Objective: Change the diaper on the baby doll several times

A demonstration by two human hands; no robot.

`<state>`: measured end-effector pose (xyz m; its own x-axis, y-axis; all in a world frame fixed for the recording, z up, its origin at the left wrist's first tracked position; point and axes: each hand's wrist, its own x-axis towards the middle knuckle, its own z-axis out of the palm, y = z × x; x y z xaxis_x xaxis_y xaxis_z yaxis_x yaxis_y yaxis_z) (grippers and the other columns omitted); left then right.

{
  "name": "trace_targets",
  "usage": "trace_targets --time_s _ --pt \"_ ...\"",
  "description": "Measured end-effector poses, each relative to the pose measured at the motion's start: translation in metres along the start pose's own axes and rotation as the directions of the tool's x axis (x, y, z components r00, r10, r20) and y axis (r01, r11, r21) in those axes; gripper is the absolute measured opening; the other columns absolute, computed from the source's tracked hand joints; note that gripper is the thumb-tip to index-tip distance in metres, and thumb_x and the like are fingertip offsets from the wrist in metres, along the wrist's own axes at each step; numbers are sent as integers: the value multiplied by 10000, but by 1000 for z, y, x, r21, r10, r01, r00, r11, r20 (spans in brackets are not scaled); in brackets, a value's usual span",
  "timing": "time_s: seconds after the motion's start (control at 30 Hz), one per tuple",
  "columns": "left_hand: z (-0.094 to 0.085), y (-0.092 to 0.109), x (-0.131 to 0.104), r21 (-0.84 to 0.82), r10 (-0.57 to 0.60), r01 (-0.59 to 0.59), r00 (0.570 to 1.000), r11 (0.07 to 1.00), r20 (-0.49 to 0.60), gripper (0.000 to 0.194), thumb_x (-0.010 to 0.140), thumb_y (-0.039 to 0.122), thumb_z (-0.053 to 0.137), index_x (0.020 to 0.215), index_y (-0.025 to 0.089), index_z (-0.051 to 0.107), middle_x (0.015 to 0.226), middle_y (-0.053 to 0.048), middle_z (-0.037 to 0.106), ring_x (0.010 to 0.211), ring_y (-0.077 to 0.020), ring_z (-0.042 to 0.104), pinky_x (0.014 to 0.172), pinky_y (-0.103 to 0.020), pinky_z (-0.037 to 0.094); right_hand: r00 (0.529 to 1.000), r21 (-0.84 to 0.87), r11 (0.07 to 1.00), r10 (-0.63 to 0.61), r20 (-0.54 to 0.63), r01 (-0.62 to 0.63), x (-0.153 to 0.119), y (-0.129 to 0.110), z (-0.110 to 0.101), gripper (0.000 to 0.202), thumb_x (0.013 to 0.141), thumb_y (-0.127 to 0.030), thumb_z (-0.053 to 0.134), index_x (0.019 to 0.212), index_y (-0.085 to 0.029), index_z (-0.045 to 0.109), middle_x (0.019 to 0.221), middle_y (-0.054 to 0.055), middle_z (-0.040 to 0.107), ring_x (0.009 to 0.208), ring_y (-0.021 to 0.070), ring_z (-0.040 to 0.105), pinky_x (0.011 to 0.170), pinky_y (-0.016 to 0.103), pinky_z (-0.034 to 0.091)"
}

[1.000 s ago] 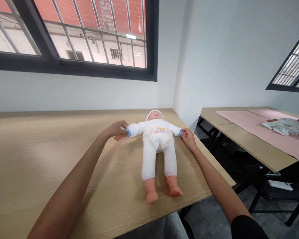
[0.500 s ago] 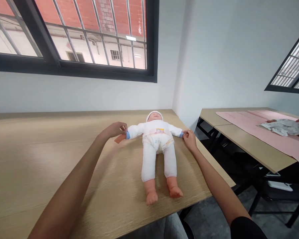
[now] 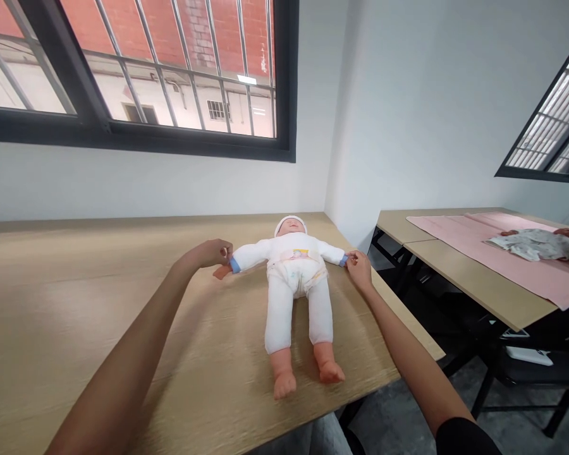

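- Wood-grain tabletop spreads beneath my work, pale walls meeting behind it at about twelve o'clock.
- My left hand is nearly closed, thumb and forefinger nipped together on the left blue cuff, which lies at about four o'clock from that hand.
- My right hand pinches at the right blue cuff, at ten o'clock from it, the other fingers loosely curled. Watching from so far off, I find the fingertips tiny and can't swear how much fabric either pinch has.
- Between the hands lies the doll, on its back near the table's right-hand edge, capped head at twelve, bare feet at six, white sleeves spread toward nine and three.
- What I mind most is that its long axis runs away from me, crossing the line between my hands; the trunk sits at three o'clock from the left and nine from the right, the right being nearer.
- Farther out, counted from the doll, a second table with a pink cloth stands at three, a black chair at four, and a barred window at eleven.
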<state>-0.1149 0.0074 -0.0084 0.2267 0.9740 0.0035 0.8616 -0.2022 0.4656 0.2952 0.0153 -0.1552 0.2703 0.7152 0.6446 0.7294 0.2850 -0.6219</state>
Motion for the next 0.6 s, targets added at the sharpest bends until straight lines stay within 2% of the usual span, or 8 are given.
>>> trace_targets --time_s 0.13,0.23,0.3,0.37,0.43,0.53,0.6 --pt "-1 2 0 154 -8 0 999 988 48 74 505 255 564 553 198 568 683 -13 620 702 -216 566 622 -275 387 1000 0 1000 5 -31 -5 0 -5 -3 148 680 -208 463 736 -219 600 712 42 626 786 232 535 767 359 435" --pt "0 12 -2 148 -16 22 999 989 -42 97 539 268 581 596 193 558 711 -13 619 733 -218 573 604 -261 377 997 -18 999 25 -71 -26 0 -14 -8 114 697 -207 473 741 -218 578 731 49 631 801 239 524 749 357 417" --pt "3 29 -7 45 12 -7 994 999 -113 137 589 309 600 639 189 557 738 -18 630 757 -218 587 607 -261 392 994 -28 1000 -6 -109 3 -1 -26 -12 101 750 -222 476 788 -209 569 788 53 643 819 236 528 774 366 399" --pt "9 53 -14 -125 117 -139 979 982 -166 199 653 372 613 701 184 571 816 -24 656 811 -212 603 673 -269 434 987 -36 995 -100 -127 96 -3 -42 -15 105 821 -275 486 846 -204 559 824 50 642 830 227 537 805 372 378" --pt "21 81 -23 -251 201 -261 950 932 -239 255 699 424 621 778 183 592 889 -29 670 840 -203 611 727 -282 462 963 -55 969 -244 -112 239 -8 -61 -17 149 866 -350 508 856 -207 548 818 43 632 831 218 544 824 370 360" --pt "44 114 -35 -333 387 -437 898 835 -209 257 768 431 593 843 185 606 960 -39 671 887 -194 616 790 -300 481 892 -84 893 -447 -70 442 -18 -85 -19 203 870 -401 555 785 -218 532 758 28 610 785 200 546 841 366 338" --pt "59 124 -39 -321 467 -497 868 806 -170 222 797 405 579 870 198 611 975 -31 669 901 -189 609 824 -316 472 845 -96 847 -530 -69 524 -24 -96 -20 221 862 -405 580 750 -224 521 704 13 596 745 188 540 852 368 328"
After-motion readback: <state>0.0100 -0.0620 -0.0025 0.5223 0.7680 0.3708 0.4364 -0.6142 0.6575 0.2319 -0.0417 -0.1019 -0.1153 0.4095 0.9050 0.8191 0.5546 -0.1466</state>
